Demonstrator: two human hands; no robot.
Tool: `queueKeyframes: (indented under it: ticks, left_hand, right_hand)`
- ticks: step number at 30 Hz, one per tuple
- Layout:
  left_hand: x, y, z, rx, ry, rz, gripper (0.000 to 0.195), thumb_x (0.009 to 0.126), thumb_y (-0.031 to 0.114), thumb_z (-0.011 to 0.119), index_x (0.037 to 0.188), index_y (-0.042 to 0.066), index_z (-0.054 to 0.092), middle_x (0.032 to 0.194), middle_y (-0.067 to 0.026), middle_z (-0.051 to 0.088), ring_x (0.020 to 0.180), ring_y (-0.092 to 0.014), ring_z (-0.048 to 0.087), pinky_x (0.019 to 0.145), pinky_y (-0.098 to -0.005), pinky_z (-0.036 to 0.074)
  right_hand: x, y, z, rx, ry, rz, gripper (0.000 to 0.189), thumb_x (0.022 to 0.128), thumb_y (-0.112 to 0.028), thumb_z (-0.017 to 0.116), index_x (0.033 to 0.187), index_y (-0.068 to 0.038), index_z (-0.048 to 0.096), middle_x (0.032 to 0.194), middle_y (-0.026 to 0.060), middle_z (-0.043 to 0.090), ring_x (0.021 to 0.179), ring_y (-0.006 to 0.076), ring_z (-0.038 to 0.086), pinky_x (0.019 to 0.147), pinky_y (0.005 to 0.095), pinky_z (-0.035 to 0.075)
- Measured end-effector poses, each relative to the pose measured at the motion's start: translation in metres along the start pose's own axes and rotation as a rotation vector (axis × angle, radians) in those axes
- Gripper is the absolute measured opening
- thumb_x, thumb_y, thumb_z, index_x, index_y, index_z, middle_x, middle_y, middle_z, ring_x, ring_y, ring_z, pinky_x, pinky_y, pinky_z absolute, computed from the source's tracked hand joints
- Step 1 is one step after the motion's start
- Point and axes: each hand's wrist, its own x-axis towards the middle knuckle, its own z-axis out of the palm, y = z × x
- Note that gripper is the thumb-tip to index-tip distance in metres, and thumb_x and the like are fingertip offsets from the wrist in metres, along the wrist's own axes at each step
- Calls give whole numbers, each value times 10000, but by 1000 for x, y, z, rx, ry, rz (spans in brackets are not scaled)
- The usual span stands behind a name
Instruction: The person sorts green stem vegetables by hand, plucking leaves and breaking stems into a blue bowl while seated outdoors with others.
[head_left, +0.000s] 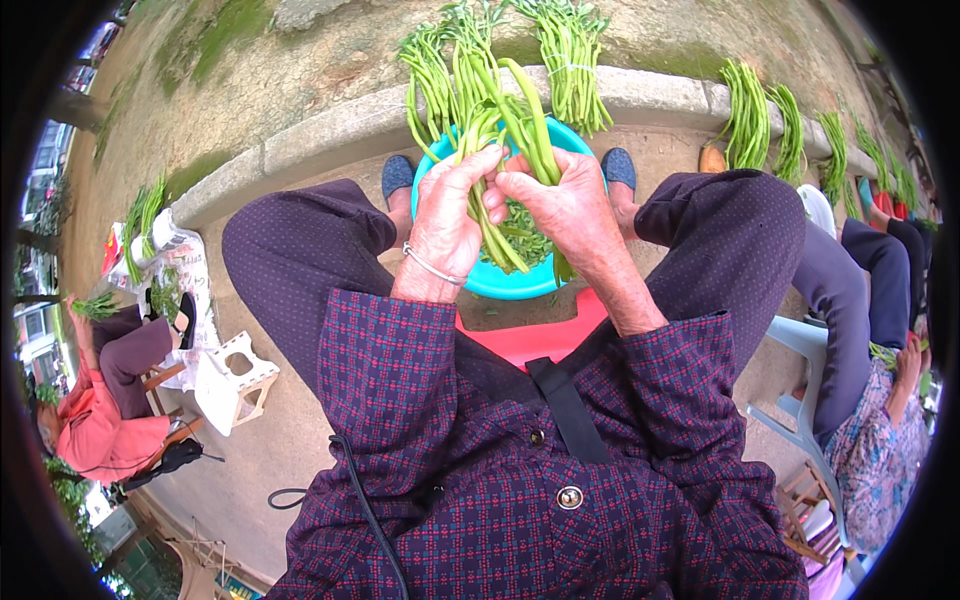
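My left hand (448, 214) is closed around a bunch of thin green vegetable stems (480, 135), whose lower ends stick out below the fingers. In my right hand (574, 206) are thicker green stems (538, 135), pinched between thumb and fingers. The two hands meet fingertip to fingertip, so the exact hold there is partly hidden. Beneath them, a turquoise plastic basin (495, 287) stands between my feet with loose green leaves (529, 251) inside. Just beyond, bundles of long green stems (574, 67) lean on the stone kerb (322, 150); one has a tie around it.
A red plastic stool (517, 341) is under me. To the left are a white folding stool (234, 375) and a person in a red top (105, 427) holding greens. At right, seated people (874, 435) and more stem bundles (746, 116) line the kerb.
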Motion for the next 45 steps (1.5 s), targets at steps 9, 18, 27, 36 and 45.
queueKeyframes:
  ticks: [9, 18, 27, 36, 45]
  left_hand:
    - [1, 8, -4, 112, 25, 90, 144, 832, 123, 591, 931, 22, 561, 705, -15, 540, 508, -72, 466, 424, -218, 364]
    - [0, 0, -1, 201, 42, 193, 94, 852, 73, 544, 919, 7, 542, 737, -48, 577, 496, -76, 475, 411, -213, 374]
    - [2, -3, -3, -37, 32, 119, 135, 890, 94, 500, 988, 6, 528, 763, -7, 525, 617, -71, 458, 553, -217, 398]
    - [4, 1, -9, -275, 45, 44, 122, 884, 93, 506, 957, -4, 521, 778, -43, 532, 636, -108, 492, 575, -249, 440]
    - [1, 10, -11, -58, 25, 150, 120, 889, 125, 514, 960, 30, 531, 819, -31, 550, 610, -95, 463, 529, -241, 373]
  right_hand:
    - [-2, -6, -7, -517, 43, -5, 160, 737, -143, 569, 764, -4, 643, 661, 81, 648, 596, 109, 594, 565, 276, 463]
    - [-3, -9, -4, -518, -41, -19, 164, 738, -160, 566, 758, -49, 685, 640, 74, 650, 570, 134, 605, 558, 292, 465]
    - [-2, 2, 6, -462, 130, -201, 150, 727, -162, 623, 762, -24, 670, 633, 109, 640, 579, 202, 635, 545, 307, 481]
    - [-9, -13, 11, -460, 204, -235, 139, 743, -87, 551, 796, -3, 649, 634, 89, 638, 584, 153, 625, 552, 287, 474]
    - [-5, -13, 0, -550, 178, -68, 142, 779, -78, 538, 794, 8, 649, 630, 67, 624, 566, 85, 550, 544, 264, 451]
